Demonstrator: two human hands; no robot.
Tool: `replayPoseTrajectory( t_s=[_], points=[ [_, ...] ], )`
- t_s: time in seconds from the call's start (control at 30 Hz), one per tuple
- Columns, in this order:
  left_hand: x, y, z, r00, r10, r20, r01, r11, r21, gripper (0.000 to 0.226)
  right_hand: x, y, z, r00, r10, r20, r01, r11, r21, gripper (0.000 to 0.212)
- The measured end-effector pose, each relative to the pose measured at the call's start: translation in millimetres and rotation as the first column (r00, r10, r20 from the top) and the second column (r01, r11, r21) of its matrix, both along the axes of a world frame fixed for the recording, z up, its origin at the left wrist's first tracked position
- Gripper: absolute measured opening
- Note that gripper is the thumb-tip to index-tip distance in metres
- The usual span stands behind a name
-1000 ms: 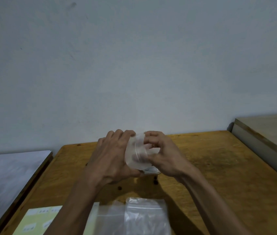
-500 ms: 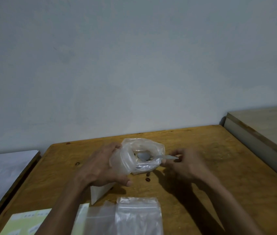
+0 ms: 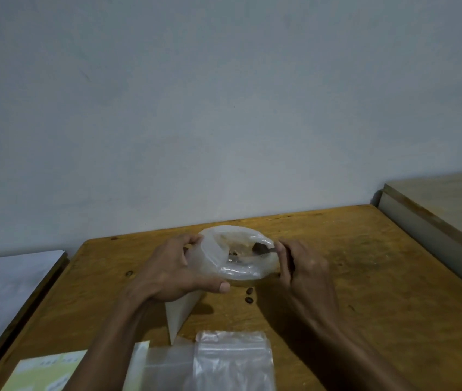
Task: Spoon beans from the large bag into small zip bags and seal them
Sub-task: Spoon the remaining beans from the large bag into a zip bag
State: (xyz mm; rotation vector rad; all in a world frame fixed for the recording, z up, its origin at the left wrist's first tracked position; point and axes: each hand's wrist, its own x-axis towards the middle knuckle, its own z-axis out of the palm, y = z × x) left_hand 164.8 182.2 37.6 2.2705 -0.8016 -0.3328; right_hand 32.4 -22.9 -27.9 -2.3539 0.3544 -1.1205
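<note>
A large clear plastic bag [image 3: 224,261] lies on its side on the wooden table [image 3: 365,277], its mouth held wide open toward me. My left hand [image 3: 173,272] grips the bag's left side, thumb under its lower rim. My right hand [image 3: 300,266] pinches the handle of a metal spoon [image 3: 262,247] whose bowl sits inside the bag among a few brown beans [image 3: 234,253]. Two loose beans [image 3: 249,295] lie on the table just below the bag. Small clear zip bags [image 3: 232,359] lie flat near the table's front edge.
A yellow-green label sheet [image 3: 46,373] lies at the front left. A grey-white surface [image 3: 6,283] adjoins the table on the left. A raised pale board [image 3: 444,210] stands along the right. The wall runs behind the table.
The bag went from crumpled between both hands to held open by my left hand. My right hand took the spoon and pushed its bowl into the bag.
</note>
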Motion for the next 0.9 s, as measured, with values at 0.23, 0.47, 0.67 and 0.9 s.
replayPoseTrajectory(
  t_s=[0.23, 0.47, 0.67, 0.9],
  points=[
    [-0.3, -6.0, 2.2, 0.999, -0.042, -0.024, 0.042, 0.999, 0.007, 0.131, 4.6, 9.7, -7.9, 0.997, -0.062, 0.041, 0.055, 0.987, 0.149, 0.019],
    [-2.0, -8.6, -7.0, 0.995, -0.051, -0.084, 0.044, 0.996, -0.078, 0.126, 2.1, 18.0, -7.9, 0.983, -0.178, 0.037, 0.143, 0.883, 0.448, 0.020],
    [2.3, -7.9, -13.9, 0.996, -0.053, -0.074, 0.050, 0.998, -0.043, 0.132, 1.0, 19.6, -8.8, 0.987, -0.153, 0.055, 0.136, 0.961, 0.239, 0.018],
    [2.3, -10.4, -20.0, 0.996, -0.030, -0.083, 0.028, 0.999, -0.025, 0.130, 5.0, 27.4, -4.5, 0.975, -0.224, -0.016, 0.175, 0.715, 0.677, 0.028]
  ],
)
